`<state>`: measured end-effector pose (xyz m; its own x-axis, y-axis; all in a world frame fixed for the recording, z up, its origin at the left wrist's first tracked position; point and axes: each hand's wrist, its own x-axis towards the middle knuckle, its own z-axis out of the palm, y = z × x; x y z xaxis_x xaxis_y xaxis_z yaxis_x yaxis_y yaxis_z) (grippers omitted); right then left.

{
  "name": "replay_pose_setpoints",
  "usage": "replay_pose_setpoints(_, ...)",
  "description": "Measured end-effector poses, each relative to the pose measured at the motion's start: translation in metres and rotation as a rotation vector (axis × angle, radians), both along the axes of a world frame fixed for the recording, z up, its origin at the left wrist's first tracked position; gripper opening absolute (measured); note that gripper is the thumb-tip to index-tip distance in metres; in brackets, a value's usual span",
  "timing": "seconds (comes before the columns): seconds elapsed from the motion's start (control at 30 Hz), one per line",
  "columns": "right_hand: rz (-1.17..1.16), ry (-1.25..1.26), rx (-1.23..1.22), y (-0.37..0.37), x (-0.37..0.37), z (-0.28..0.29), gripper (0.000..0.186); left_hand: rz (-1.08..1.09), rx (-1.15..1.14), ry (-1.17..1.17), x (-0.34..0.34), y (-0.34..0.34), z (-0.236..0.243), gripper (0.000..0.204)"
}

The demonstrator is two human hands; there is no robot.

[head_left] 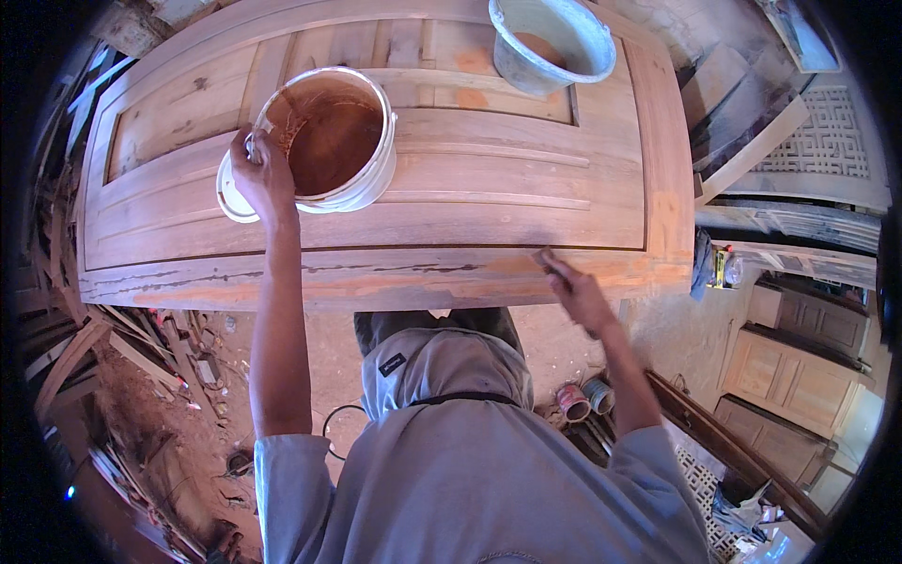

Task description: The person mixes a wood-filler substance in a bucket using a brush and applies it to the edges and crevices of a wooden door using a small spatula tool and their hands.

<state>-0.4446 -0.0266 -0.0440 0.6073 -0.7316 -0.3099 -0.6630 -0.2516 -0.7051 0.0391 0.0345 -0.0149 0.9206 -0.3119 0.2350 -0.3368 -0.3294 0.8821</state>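
Note:
My left hand (263, 169) grips the rim of a white plastic bucket (362, 193), tilted over the wooden door panel (451, 224). Reddish-brown filler or powder (334, 141) coats the inside of the bucket. A white rounded edge (233, 193) shows beside it under my wrist; I cannot tell whether it is a lid. My right hand (584, 299) is closed around a small flat scraper (543, 256), close to the panel's near edge. Orange-brown smears and a dark crack line run along that near rail.
A grey bucket (526, 70) with some brown material stands on the panel's far right. Wood offcuts (150, 348) lie at the left. Two open cans (573, 402) stand on the floor at the right. More panelled doors (785, 376) and a lattice panel (817, 141) are farther right.

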Motion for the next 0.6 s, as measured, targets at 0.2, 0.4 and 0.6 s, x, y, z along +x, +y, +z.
replay_pose_setpoints(0.2, -0.205, 0.033, -0.128, 0.105, 0.067, -0.03, 0.046, 0.024, -0.022, -0.052, -0.007, -0.005, 0.005, 0.043)
replay_pose_setpoints(0.4, -0.304, 0.22, -0.204, 0.128, 0.101, -0.066, 0.049, 0.018, 0.053, -0.037, -0.004, -0.005, 0.006, 0.041)
replay_pose_setpoints(0.6, -0.264, 0.279, -0.031, 0.123, 0.105, -0.026, 0.047, 0.047, 0.084, -0.058, -0.002, -0.002, 0.006, 0.04)
